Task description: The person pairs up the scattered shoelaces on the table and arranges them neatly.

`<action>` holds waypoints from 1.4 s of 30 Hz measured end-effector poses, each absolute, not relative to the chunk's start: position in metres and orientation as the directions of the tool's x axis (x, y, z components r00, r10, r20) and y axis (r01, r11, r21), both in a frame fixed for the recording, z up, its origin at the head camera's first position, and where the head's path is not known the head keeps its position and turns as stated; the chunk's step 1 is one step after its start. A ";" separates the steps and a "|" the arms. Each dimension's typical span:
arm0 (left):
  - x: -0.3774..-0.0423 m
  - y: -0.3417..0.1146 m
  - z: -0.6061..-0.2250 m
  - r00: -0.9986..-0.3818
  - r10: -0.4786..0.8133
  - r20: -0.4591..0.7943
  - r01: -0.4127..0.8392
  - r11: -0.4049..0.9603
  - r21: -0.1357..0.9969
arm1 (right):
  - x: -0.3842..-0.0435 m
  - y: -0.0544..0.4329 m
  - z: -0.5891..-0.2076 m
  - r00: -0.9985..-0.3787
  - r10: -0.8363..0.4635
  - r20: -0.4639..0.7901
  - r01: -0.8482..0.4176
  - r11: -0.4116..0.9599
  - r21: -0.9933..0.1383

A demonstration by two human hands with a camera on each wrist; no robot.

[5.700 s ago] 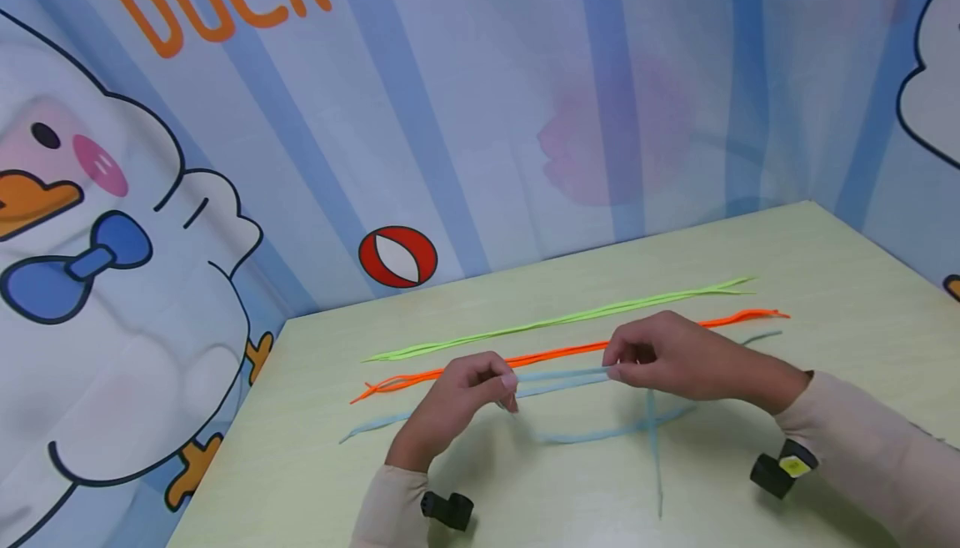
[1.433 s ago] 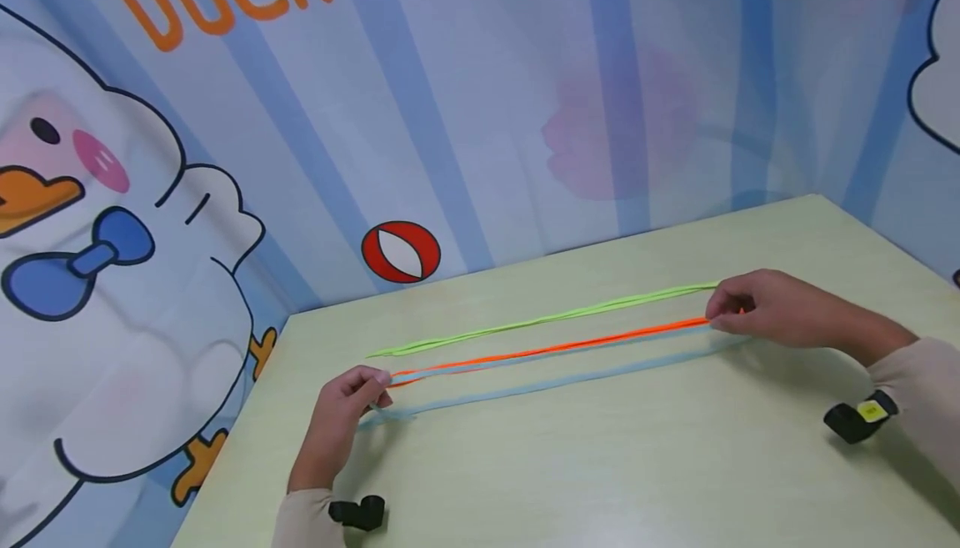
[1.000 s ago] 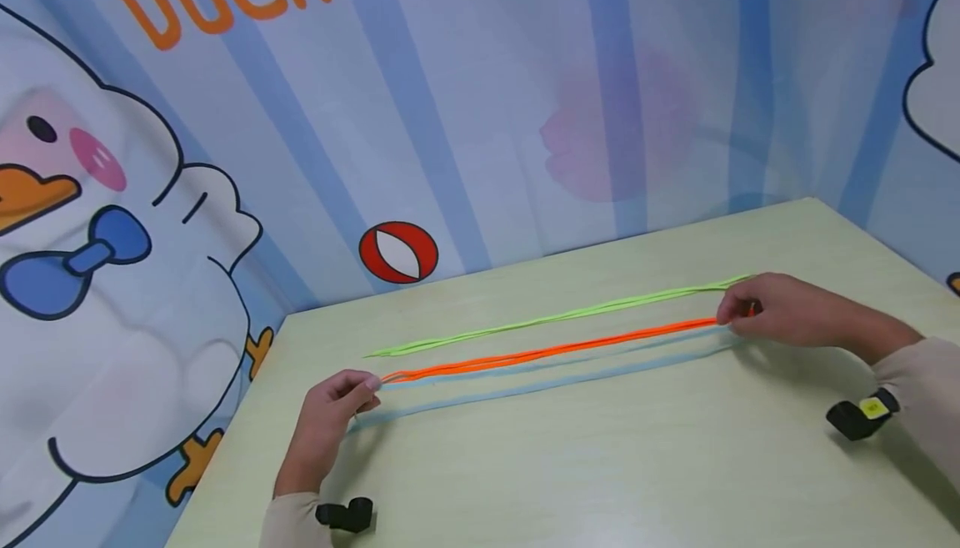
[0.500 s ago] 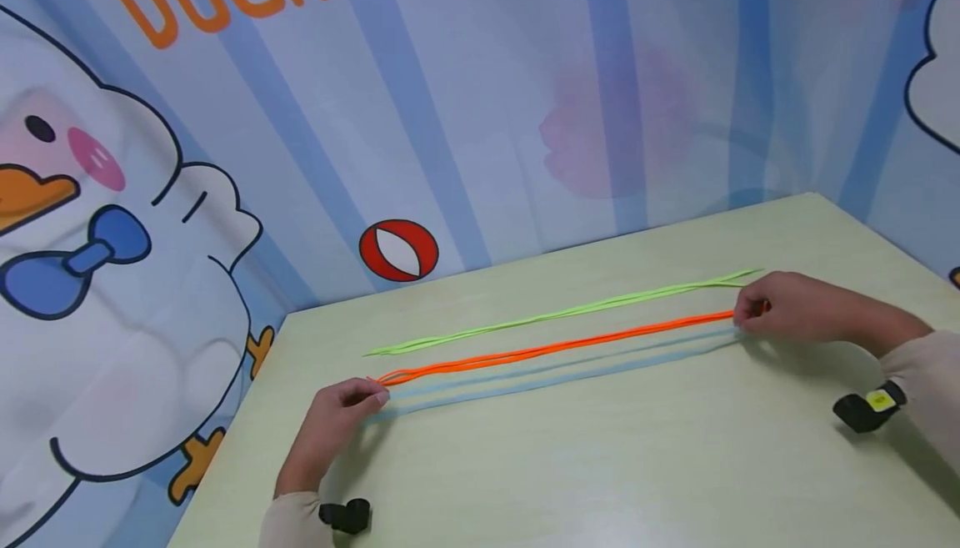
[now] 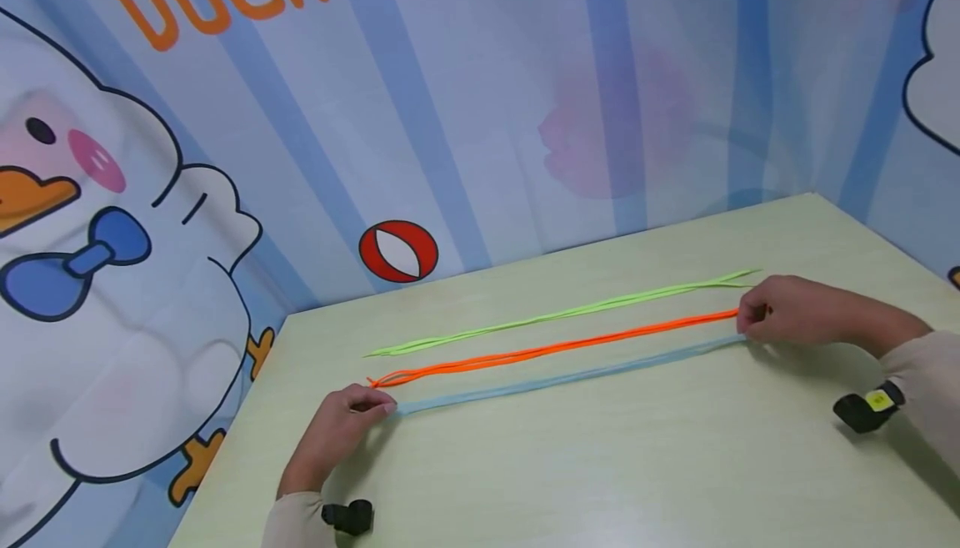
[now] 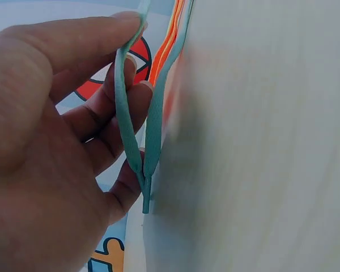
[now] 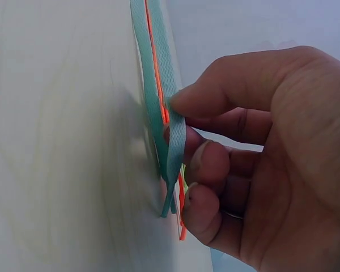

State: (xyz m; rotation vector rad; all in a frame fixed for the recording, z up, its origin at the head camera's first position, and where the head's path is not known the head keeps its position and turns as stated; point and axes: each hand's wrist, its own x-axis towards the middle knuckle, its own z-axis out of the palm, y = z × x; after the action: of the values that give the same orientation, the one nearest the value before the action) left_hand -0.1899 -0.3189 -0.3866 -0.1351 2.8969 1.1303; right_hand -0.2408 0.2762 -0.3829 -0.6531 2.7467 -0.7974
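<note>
A pale blue shoelace [image 5: 570, 377] runs straight between my two hands along a second blue shoelace, the pair overlapping as one band in the head view. My left hand [image 5: 337, 431] pinches one lace near its left end between thumb and index finger; the other shoelace [image 6: 154, 122] hangs beside it, their tips meeting below. At the right end, my right hand [image 5: 802, 312] pinches a blue shoelace [image 7: 174, 147] between thumb and fingers, its partner close alongside. Just behind lie orange shoelaces [image 5: 555, 349], partly covered by the right hand at their right end.
Farther back, green shoelaces [image 5: 555, 316] lie roughly parallel to the orange ones, their right ends forked. All are on a pale wooden table [image 5: 600, 473]. A printed duck curtain [image 5: 495, 114] stands at the table's back edge. Black wrist cameras [image 5: 870, 406] sit at both sleeves.
My hands have spread apart from mid-table, drawing the blue shoelace straight. Over the last second it came nearer, from over the orange laces to alongside the other blue lace.
</note>
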 end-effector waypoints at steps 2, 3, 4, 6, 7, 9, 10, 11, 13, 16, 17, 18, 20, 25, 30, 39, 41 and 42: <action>-0.190 -0.319 -0.388 -0.996 -0.068 -0.063 -0.093 0.740 0.666 | -0.241 0.277 -0.383 -0.878 -0.471 -0.080 -0.354 0.755 -0.552; -0.190 -0.318 -0.388 -0.996 -0.067 -0.066 -0.094 0.743 0.662 | -0.241 0.277 -0.382 -0.878 -0.472 -0.083 -0.352 0.754 -0.555; -0.190 -0.318 -0.388 -0.995 -0.067 -0.069 -0.096 0.747 0.658 | -0.241 0.277 -0.383 -0.875 -0.478 -0.080 -0.359 0.750 -0.555; -0.190 -0.318 -0.388 -0.995 -0.068 -0.073 -0.099 0.754 0.649 | -0.240 0.277 -0.382 -0.874 -0.478 -0.081 -0.358 0.749 -0.558; -0.190 -0.317 -0.388 -0.995 -0.067 -0.075 -0.100 0.757 0.646 | -0.240 0.277 -0.383 -0.875 -0.478 -0.080 -0.358 0.749 -0.557; -0.190 -0.317 -0.389 -0.995 -0.066 -0.074 -0.098 0.759 0.644 | -0.240 0.277 -0.383 -0.877 -0.475 -0.076 -0.360 0.752 -0.552; -0.190 -0.317 -0.389 -0.995 -0.065 -0.072 -0.096 0.759 0.644 | -0.240 0.277 -0.383 -0.878 -0.473 -0.074 -0.360 0.753 -0.550; -0.191 -0.317 -0.389 -0.996 -0.062 -0.070 -0.093 0.759 0.644 | -0.240 0.276 -0.383 -0.881 -0.466 -0.077 -0.352 0.758 -0.549; -0.191 -0.317 -0.389 -0.996 -0.055 -0.066 -0.085 0.759 0.646 | -0.241 0.276 -0.384 -0.883 -0.462 -0.079 -0.348 0.760 -0.549; -0.192 -0.317 -0.390 -0.998 -0.043 -0.055 -0.068 0.763 0.642 | -0.241 0.275 -0.384 -0.885 -0.457 -0.083 -0.343 0.763 -0.548; -0.192 -0.318 -0.390 -0.998 -0.039 -0.053 -0.064 0.767 0.639 | -0.241 0.275 -0.384 -0.885 -0.457 -0.085 -0.341 0.764 -0.548; -0.192 -0.317 -0.389 -0.998 -0.036 -0.049 -0.059 0.771 0.634 | -0.241 0.275 -0.384 -0.886 -0.456 -0.086 -0.340 0.764 -0.548; -0.191 -0.317 -0.388 -0.998 -0.032 -0.046 -0.053 0.778 0.625 | -0.241 0.275 -0.384 -0.886 -0.455 -0.088 -0.339 0.767 -0.545; -0.191 -0.316 -0.386 -0.998 -0.031 -0.054 -0.058 0.780 0.623 | -0.241 0.275 -0.384 -0.883 -0.461 -0.087 -0.346 0.765 -0.543; -0.192 -0.315 -0.387 -0.997 -0.039 -0.071 -0.074 0.778 0.624 | -0.241 0.275 -0.382 -0.882 -0.462 -0.095 -0.341 0.763 -0.549; -0.192 -0.314 -0.389 -0.994 -0.065 -0.088 -0.106 0.769 0.631 | -0.241 0.275 -0.384 -0.884 -0.460 -0.083 -0.345 0.761 -0.549; -0.193 -0.313 -0.390 -0.994 -0.070 -0.087 -0.110 0.764 0.636 | -0.240 0.275 -0.384 -0.888 -0.453 -0.079 -0.339 0.760 -0.555; -0.193 -0.312 -0.390 -0.994 -0.073 -0.087 -0.111 0.763 0.637 | -0.240 0.274 -0.384 -0.889 -0.451 -0.075 -0.337 0.757 -0.560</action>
State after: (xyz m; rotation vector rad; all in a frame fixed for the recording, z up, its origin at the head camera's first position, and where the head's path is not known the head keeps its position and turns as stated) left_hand -0.1929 -0.3122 -0.3896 -0.1512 2.8960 1.0512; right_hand -0.2403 0.2744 -0.3845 -0.6238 2.7486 -0.8179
